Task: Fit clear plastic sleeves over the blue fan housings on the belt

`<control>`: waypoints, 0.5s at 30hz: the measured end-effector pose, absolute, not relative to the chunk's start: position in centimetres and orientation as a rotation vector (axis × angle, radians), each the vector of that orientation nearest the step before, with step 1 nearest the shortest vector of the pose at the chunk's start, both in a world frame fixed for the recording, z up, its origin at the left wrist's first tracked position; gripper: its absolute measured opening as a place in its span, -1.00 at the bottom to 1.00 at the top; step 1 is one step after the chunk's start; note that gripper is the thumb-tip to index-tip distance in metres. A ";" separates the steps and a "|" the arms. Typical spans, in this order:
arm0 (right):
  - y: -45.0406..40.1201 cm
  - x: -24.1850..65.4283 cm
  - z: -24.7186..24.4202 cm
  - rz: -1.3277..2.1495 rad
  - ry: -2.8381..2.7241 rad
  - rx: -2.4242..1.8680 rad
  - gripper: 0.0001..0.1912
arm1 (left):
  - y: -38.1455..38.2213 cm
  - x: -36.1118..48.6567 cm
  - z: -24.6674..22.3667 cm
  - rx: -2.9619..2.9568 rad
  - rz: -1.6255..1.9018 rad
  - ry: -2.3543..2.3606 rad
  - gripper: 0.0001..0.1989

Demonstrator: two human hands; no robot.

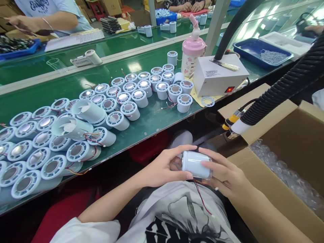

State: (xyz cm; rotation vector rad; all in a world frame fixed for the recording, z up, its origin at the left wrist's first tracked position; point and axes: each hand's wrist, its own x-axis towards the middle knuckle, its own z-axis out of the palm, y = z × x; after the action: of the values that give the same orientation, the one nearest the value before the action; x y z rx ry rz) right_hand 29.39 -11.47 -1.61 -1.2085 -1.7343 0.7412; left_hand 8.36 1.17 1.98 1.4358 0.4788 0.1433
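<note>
Above my lap I hold a light blue cylindrical housing (193, 164) lying on its side, with what looks like a clear plastic cover around it. My left hand (172, 167) wraps its left end, thumb below and fingers on top. The fingers of my right hand (225, 170) grip the other end, slightly blurred. Thin red and black wires (201, 197) with a small white connector dangle beneath. On the bench at left stand several rows of similar housings (52, 165), many with round metal discs on top. Two lie on their sides, showing white blades (68, 127) inside.
An open cardboard box (273, 189) of clear plastic pieces (283, 168) stands at my right, below a black ribbed hose (280, 84). A white box with a red switch (217, 72) and a pink-lidded bottle (193, 54) sit on the green bench (152, 123). Co-workers sit opposite.
</note>
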 end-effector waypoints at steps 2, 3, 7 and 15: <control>-11.4 29.2 -1.3 1.005 -1.518 -1.216 -0.43 | 1.3 8.3 1.9 1.474 0.178 0.433 -0.26; -11.4 29.1 -1.2 1.159 -1.364 -1.199 -0.47 | 1.4 8.3 1.9 1.495 0.210 0.398 -0.25; -11.4 29.1 -0.7 1.434 -1.032 -1.141 -0.55 | 1.4 8.2 1.9 1.457 0.231 0.328 -0.29; -11.1 28.0 -1.9 1.493 -0.922 -1.296 -0.49 | 0.9 8.9 0.1 1.238 0.106 0.430 -0.27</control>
State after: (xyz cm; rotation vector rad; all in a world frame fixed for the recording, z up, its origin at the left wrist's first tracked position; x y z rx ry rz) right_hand 28.01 -11.13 -1.94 -1.2956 -0.9218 1.4931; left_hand 8.91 0.93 0.12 1.2384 0.4301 0.1056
